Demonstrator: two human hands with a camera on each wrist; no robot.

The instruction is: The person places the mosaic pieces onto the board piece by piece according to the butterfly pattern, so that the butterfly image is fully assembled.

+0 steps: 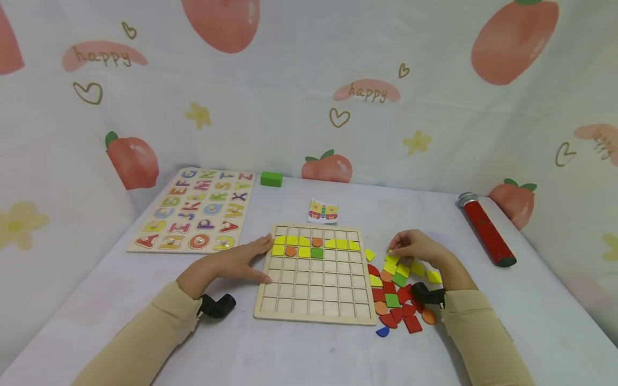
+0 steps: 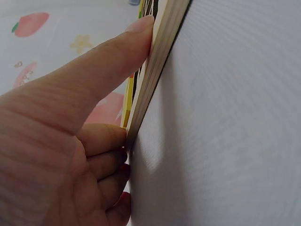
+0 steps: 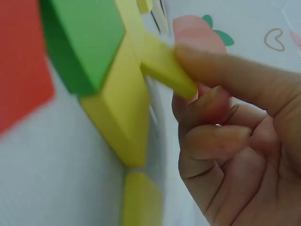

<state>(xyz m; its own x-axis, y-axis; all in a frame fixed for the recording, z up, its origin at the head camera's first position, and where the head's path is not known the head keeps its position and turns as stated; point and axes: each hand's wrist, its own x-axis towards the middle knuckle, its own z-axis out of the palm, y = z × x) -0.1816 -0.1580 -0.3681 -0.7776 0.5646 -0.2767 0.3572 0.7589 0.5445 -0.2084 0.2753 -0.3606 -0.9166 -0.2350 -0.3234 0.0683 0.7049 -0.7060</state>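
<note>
Left hand [image 1: 235,263]: fingers and thumb spread wide, touching the grid board's [image 1: 309,306] left edge.
Right hand [image 1: 422,249]: pinches a yellow tile [image 3: 164,62] among loose tiles [image 1: 392,301] beside the grid board's right edge.
Desk [image 1: 299,354]: grid board mid-surface.

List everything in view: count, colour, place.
Grid board: one, pale wood, table centre
Yellow pieces: eight, yellow, in the grid
Orange discs: two, orange, in the grid
Green square: one, green, in the grid
Loose pieces: overlapping, no sure count; red, yellow, green, orange, blue; right of the grid board
Pinched piece: one, yellow, far end of the loose pieces
Picture card: one, white with multicoloured pattern, behind the grid board
Alphabet board: one, pale wood with multicoloured letters, left rear
Green block: one, green, table's back
Microphone-like object: one, red with silver head, right side
Table cover: one, white, underneath
Backdrop: one, white with printed fruit, rear
Wrist devices: two, black, one per wrist
Sleeves: two, tan, forearms
Left grip: one, at the grid board's left edge
Right grip: one, pinching that piece
</note>
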